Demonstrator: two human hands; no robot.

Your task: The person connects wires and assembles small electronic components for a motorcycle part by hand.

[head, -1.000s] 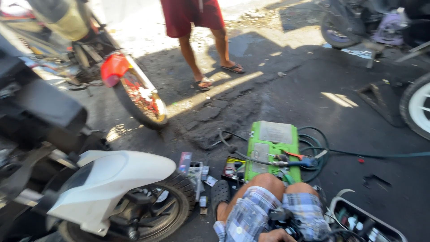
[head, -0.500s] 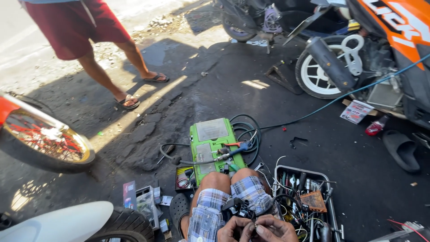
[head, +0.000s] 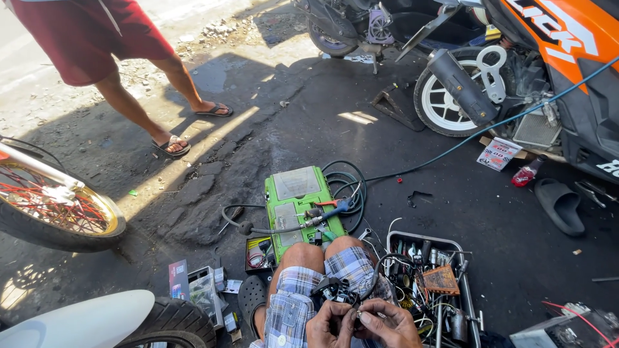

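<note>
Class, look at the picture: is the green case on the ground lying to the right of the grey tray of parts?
No: the green case lies left of the grey tray, ahead of the person's knees.

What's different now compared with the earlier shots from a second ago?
The view swung right: the white scooter body slid to the lower left corner, and the orange motorcycle came into sight. Both hands rose into view over the lap, the left hand and right hand pinching a small part together. The green case, the tool tray and the standing person stayed put.
</note>
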